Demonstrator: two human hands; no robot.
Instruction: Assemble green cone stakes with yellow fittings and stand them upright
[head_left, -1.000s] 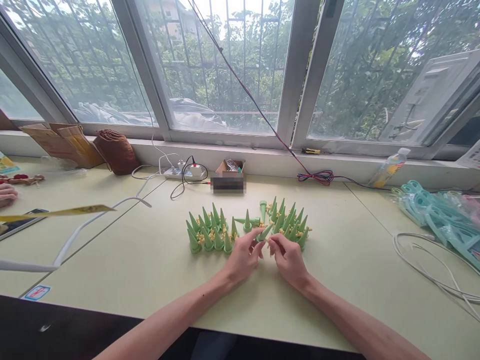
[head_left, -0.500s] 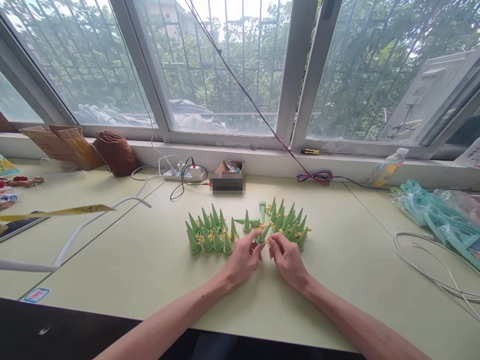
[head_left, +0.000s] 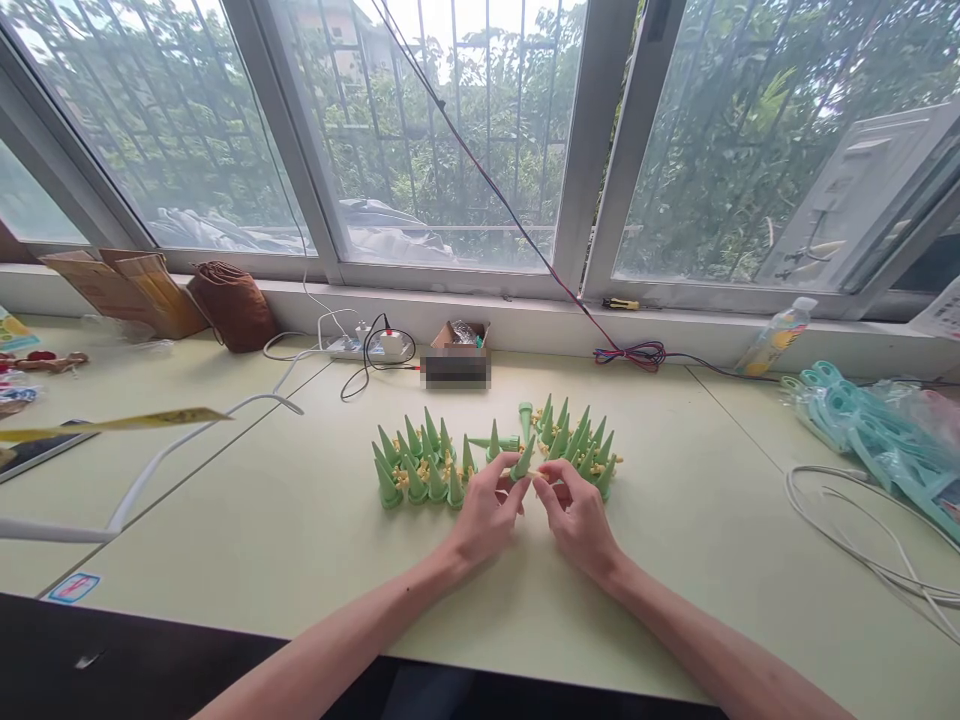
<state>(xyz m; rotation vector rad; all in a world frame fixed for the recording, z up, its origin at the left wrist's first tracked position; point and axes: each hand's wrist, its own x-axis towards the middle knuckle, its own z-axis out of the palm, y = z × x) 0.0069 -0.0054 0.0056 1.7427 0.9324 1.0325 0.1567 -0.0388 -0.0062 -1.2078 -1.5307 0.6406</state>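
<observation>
Daylight comes through a row of windows [head_left: 450, 150] onto a pale green desk [head_left: 300, 530], where the person's two hands meet near the middle. The left hand [head_left: 486, 508] has a green cone [head_left: 524, 460] pinched near its broad end, tip up and leaning slightly right; taking it by the base presumably leaves the pointed part uncovered and turns the lower end toward the other hand. The right hand [head_left: 579, 508] sits just beside it, its grip narrow, thumb and finger pressed together on what looks like a small yellow piece [head_left: 537, 476]; a fingertip pinch would suit something so tiny, though the fingers hide most of it.

More cones stand close by: a left group [head_left: 416, 485] beside the left hand and a right group [head_left: 562, 438] partly behind the right hand, both on their wide ends, which probably keeps them steady, with yellow bits low among them. Between the groups, a lying cone [head_left: 510, 442] points its tip left. Farther back, a power strip [head_left: 345, 346] and a small box [head_left: 474, 337] sit near the wall, perhaps to leave room in front. At the right, a bottle [head_left: 780, 338] leans over.
</observation>
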